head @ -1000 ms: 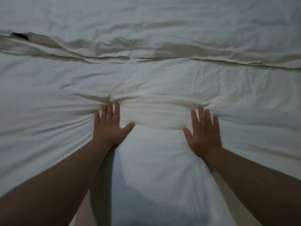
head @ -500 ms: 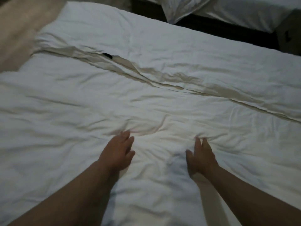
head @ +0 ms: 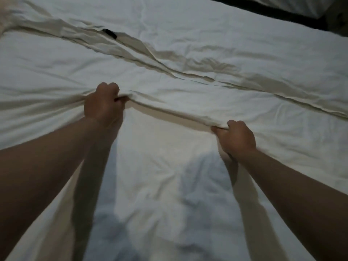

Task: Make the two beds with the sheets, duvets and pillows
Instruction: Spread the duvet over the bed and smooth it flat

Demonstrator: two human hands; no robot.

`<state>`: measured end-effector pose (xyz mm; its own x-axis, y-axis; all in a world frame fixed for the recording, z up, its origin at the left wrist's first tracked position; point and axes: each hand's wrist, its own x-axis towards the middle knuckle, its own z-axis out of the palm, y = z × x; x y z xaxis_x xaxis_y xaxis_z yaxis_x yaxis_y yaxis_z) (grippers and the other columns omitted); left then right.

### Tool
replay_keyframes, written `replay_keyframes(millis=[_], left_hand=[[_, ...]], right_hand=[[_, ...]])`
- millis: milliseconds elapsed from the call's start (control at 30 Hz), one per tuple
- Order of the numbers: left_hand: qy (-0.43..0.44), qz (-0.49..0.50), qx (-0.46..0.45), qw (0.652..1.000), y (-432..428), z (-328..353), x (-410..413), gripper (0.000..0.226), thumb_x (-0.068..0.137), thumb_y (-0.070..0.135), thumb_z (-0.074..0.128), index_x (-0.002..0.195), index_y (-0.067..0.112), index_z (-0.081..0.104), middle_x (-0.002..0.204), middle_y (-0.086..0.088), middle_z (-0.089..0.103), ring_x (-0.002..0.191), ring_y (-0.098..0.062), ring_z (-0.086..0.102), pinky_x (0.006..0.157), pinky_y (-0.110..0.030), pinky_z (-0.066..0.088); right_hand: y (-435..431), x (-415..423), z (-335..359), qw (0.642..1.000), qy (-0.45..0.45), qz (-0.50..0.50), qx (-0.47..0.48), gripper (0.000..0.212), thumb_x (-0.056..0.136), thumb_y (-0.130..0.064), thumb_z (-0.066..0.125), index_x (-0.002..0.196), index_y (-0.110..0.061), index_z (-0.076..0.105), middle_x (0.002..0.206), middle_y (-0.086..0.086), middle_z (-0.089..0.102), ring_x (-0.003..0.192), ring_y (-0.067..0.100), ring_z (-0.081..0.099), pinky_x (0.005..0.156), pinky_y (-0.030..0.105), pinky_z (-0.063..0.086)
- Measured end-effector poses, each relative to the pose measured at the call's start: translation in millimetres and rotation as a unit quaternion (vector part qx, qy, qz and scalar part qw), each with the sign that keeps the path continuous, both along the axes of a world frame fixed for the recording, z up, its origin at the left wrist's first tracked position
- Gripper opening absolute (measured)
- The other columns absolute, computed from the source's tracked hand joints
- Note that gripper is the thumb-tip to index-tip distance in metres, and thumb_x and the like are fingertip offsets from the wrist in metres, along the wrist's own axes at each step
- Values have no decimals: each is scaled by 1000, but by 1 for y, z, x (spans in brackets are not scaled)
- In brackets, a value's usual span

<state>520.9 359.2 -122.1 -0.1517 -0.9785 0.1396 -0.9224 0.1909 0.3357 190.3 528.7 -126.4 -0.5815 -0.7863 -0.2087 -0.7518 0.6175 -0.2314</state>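
Note:
A white duvet (head: pixel 169 166) covers the bed and fills almost the whole view. My left hand (head: pixel 103 106) grips a bunched fold of it at centre left, fingers curled round the cloth. My right hand (head: pixel 235 138) grips the same fold further right and lower. The fold runs as a raised ridge between both fists. Behind it a long creased seam (head: pixel 188 70) crosses the duvet from upper left to right, with a small dark tag (head: pixel 110 33) on it.
A dark gap (head: pixel 273 17) runs along the top right, beyond the bed's far edge. The white bedding of the second bed (head: pixel 301 6) shows past it in the top right corner.
Both hands lay flat and open on the duvet before; now they are closed round a pinched-up fold of it. The view has tilted back down toward the duvet.

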Motion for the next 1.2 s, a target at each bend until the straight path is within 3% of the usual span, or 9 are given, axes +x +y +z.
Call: replay_keyframes(millis=[167, 300, 533, 667, 800, 900, 1000, 1100, 1200], left_hand=[[-3, -63, 55, 996, -5, -11, -21, 24, 91, 31, 62, 103, 10, 56, 108, -24, 45, 85, -47, 57, 75, -49, 47], [9, -76, 92, 993, 4, -25, -29, 49, 89, 19, 56, 137, 13, 50, 134, -20, 43, 106, -44, 57, 89, -50, 48], [-24, -228, 25, 973, -39, -7, -108, 70, 85, 51, 44, 143, 12, 47, 151, -15, 42, 127, -40, 47, 104, -47, 39], [-69, -272, 10, 960, -84, -13, -163, 78, 91, 44, 61, 154, 13, 26, 163, -12, 17, 148, -34, 20, 117, -43, 21], [-151, -241, -7, 959, -141, -23, -211, 84, 89, 48, 58, 155, 17, 17, 161, -16, 17, 147, -37, 16, 112, -52, 26], [-187, -237, 17, 953, -157, -48, -231, 53, 91, 46, 46, 139, 24, 41, 137, -9, 50, 132, -31, 41, 105, -53, 32], [-158, -209, -24, 965, -158, -67, -240, 30, 96, 39, 46, 110, 23, 67, 111, -8, 66, 112, -33, 58, 101, -46, 36], [-114, -185, -40, 975, -165, -65, -246, 28, 97, 35, 47, 90, 15, 67, 99, -14, 67, 99, -38, 62, 86, -41, 42], [-102, -218, -20, 970, -168, -48, -246, 27, 98, 34, 46, 87, 15, 61, 97, -15, 65, 96, -39, 60, 77, -40, 42]], right_hand=[[2, -2, -7, 1000, -15, -8, 10, 48, 92, -49, 58, 116, -7, 54, 122, 21, 47, 107, 43, 56, 88, 43, 47], [3, 6, -18, 997, -43, 36, -57, 52, 95, -38, 57, 138, -12, 44, 136, 18, 39, 113, 43, 54, 92, 45, 45], [-37, -53, -17, 991, 31, 89, -99, 61, 100, -53, 31, 148, -15, 37, 156, 16, 27, 136, 39, 36, 111, 47, 33], [-79, -110, -15, 991, 84, 86, -64, 69, 99, -36, 48, 158, -23, 14, 166, 8, -4, 148, 34, 11, 118, 47, 22], [-117, -174, -27, 997, 69, 35, -11, 77, 100, -37, 48, 157, -28, -3, 164, 9, -19, 150, 38, 8, 118, 48, 22], [-134, -201, -51, 997, 44, 34, 57, 73, 96, -60, 30, 157, -30, 3, 165, 8, 1, 144, 42, 22, 116, 53, 24], [-141, -215, -66, 993, 70, 55, 73, 77, 80, -68, 6, 146, -38, 33, 152, 8, 37, 133, 39, 38, 106, 53, 34], [-146, -215, -53, 997, 73, 23, 22, 59, 95, -59, 22, 121, -27, 64, 127, 8, 59, 119, 40, 48, 96, 47, 38], [-145, -211, -35, 992, 115, 44, 1, 45, 103, -44, 31, 105, -19, 68, 117, 11, 66, 112, 38, 54, 92, 44, 39]])
